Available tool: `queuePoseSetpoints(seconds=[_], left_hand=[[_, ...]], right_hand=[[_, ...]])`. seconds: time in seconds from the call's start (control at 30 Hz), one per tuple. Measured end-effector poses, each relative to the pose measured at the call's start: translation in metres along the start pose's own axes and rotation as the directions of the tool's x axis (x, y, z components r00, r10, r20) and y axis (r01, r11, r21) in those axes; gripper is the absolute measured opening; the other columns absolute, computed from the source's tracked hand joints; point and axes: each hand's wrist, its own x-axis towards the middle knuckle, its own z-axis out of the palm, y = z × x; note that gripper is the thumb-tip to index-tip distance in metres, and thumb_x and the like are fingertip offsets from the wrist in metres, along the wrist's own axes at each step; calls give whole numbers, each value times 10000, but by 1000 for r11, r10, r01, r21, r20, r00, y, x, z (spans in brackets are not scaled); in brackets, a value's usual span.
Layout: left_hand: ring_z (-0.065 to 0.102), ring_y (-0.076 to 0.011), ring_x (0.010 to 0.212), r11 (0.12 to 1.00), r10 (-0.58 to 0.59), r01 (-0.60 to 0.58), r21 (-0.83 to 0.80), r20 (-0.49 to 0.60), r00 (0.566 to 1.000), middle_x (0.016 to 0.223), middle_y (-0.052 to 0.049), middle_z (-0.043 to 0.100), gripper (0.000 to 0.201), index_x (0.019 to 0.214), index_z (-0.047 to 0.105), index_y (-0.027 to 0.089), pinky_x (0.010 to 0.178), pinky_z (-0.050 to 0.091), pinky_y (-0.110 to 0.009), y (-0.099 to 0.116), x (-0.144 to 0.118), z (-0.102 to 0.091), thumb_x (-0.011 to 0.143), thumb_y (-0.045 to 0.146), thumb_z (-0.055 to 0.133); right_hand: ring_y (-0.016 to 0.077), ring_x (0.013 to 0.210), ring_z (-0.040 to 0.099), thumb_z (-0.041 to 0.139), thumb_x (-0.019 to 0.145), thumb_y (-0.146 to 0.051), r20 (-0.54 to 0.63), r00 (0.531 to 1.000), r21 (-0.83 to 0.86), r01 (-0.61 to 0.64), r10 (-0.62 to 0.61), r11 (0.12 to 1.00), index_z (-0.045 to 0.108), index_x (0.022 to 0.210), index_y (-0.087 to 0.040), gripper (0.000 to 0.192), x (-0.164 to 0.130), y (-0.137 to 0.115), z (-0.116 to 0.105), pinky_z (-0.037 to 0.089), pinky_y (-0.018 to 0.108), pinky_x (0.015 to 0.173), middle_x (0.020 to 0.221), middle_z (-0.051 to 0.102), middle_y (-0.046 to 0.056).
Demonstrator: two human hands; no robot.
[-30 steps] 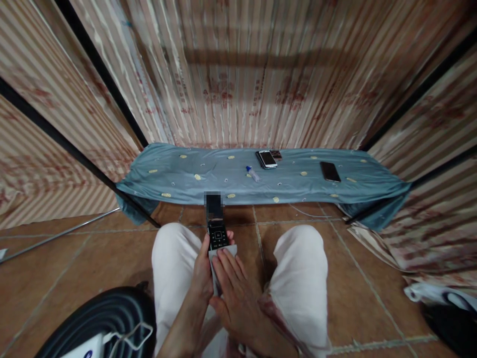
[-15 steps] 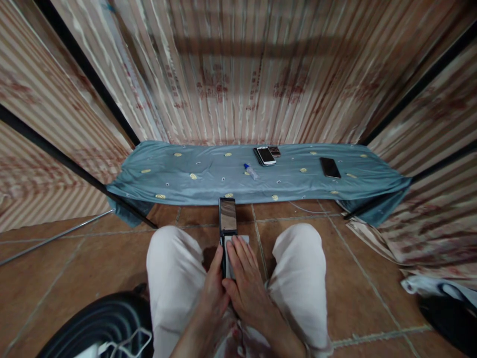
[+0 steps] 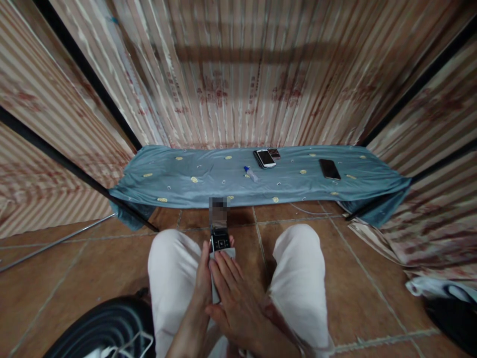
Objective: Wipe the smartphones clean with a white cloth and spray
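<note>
My left hand (image 3: 203, 276) is closed around a flip phone (image 3: 220, 242) from beneath and the left side, its fingertips showing at the phone's right edge. The phone is unfolded, with the upper keys in sight and a reflective screen pointing away from me. A thin grey cloth (image 3: 215, 294) lies over the lower part of the keypad. My right hand (image 3: 234, 298) holds this cloth against the phone, its fingers flat and close together on top. The hand hides most of the cloth and the lower keys.
Ahead stands a low table with a blue-green patterned cloth (image 3: 179, 181). On it are a small blue-capped bottle (image 3: 251, 173), a white-framed phone (image 3: 266, 158), a small dark card-like item (image 3: 275, 153) and a dark phone (image 3: 330, 169). A black ribbed round object (image 3: 100, 328) stands at lower left.
The phone and both hands have shifted slightly left. My right hand and the cloth have slid down the phone toward me, uncovering the upper keys.
</note>
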Motion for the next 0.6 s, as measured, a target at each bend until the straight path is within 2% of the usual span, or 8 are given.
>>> queuePoseSetpoints(seconds=[0.17, 0.27, 0.33, 0.43, 0.5, 0.6], left_hand=[[558, -265, 1259, 991, 125, -121, 55, -82, 989, 1019, -87, 766, 364, 1082, 714, 185, 1091, 407, -350, 19, -4, 25, 840, 415, 569], [643, -234, 1137, 986, 154, -147, 74, -96, 983, 963, -77, 773, 311, 1005, 732, 148, 1084, 410, -313, 21, -9, 32, 864, 359, 551], [671, -216, 1079, 992, 127, -123, 39, -99, 987, 956, -74, 773, 310, 992, 731, 136, 1072, 420, -302, 19, -11, 32, 876, 358, 547], [675, -215, 1076, 999, 10, -12, -35, -41, 999, 985, -81, 767, 340, 1022, 721, 133, 1072, 426, -329, 13, -11, 30, 892, 390, 540], [652, -217, 1128, 997, -54, 53, -61, -8, 999, 1042, -90, 758, 369, 1060, 713, 129, 1099, 399, -339, 7, -12, 31, 909, 401, 514], [575, -216, 1244, 994, -83, 79, -82, -47, 995, 1112, -93, 742, 398, 1075, 713, 127, 1153, 323, -338, -1, -17, 37, 932, 404, 466]], right_hand=[[283, 1454, 274, 339, 991, -504, 1, 999, -31, 40, -40, 999, 302, 1481, -18, 691, -5, -6, -2, 431, 476, 1094, 1519, 386, 198], [285, 1454, 272, 295, 1003, -487, -26, 999, -49, 30, -32, 998, 289, 1488, -25, 670, -5, -4, -2, 422, 493, 1093, 1512, 398, 195], [286, 1454, 270, 310, 1002, -466, -48, 999, -45, 7, -10, 999, 271, 1499, -38, 656, -4, -1, -2, 394, 506, 1110, 1511, 403, 188], [282, 1461, 251, 371, 993, -396, -62, 997, -29, -46, 45, 999, 208, 1524, -67, 646, -2, 5, -2, 355, 519, 1133, 1531, 374, 176], [282, 1470, 222, 395, 985, -339, -70, 994, -22, -86, 84, 996, 156, 1538, -85, 654, -3, 9, -3, 332, 532, 1144, 1552, 337, 169], [290, 1482, 178, 379, 985, -306, -76, 990, -13, -118, 117, 993, 108, 1546, -93, 658, -3, 15, -6, 307, 557, 1149, 1574, 287, 168]])
